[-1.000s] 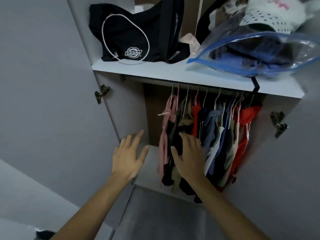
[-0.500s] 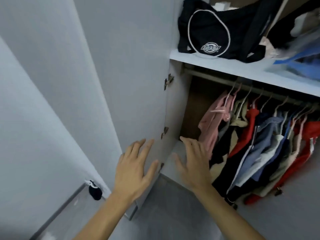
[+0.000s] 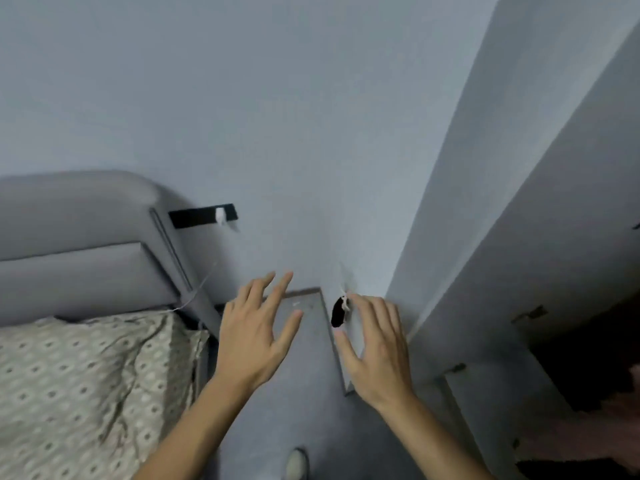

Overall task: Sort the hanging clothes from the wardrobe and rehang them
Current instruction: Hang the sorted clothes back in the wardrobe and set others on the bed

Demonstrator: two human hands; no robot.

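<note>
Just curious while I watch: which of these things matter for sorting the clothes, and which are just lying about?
For the job:
left hand, empty
right hand, empty
wardrobe door

Just lying about:
bed
headboard
black strip on the wall
small black thing by the wall

wall: pale blue-grey | bed: grey headboard, patterned cover, left | floor: grey

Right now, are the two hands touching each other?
Apart. The head view shows the left hand and the right hand with fingers spread, and grey floor plainly visible between them.
</note>
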